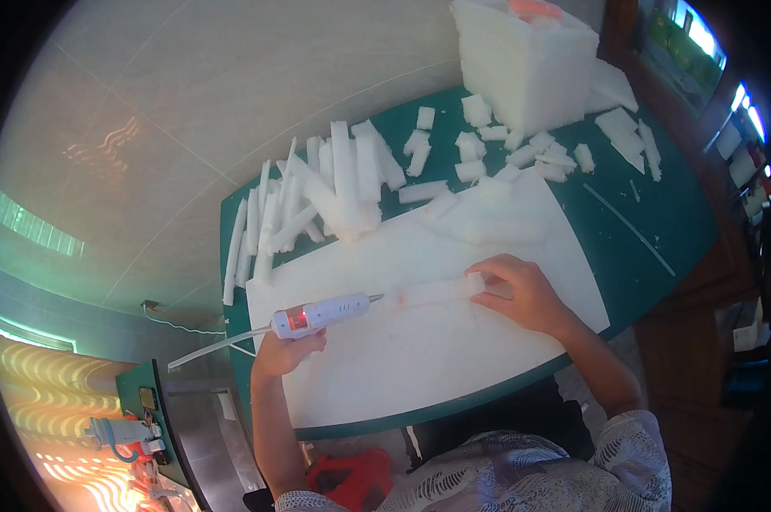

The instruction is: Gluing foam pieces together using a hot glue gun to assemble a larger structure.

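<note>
My left hand [285,352] is closed around a white hot glue gun [339,309], whose nozzle points right. A long glue stick [219,348] sticks out of its back end, and a reddish light glows on its body. In my right hand [522,294], thumb and fingers pinch the right end of a white foam strip [437,293]. The strip lies over a white board [402,358], its left end close to the nozzle but apart from it. A small reddish glow falls on that left end.
Foam strips [343,179] are piled at the back left of the green table [658,230]. A big foam block [526,72] stands at the back right, with several small foam pieces [471,147] before it. A thin white stick [628,229] lies at right. Below the table is a red stool [351,478].
</note>
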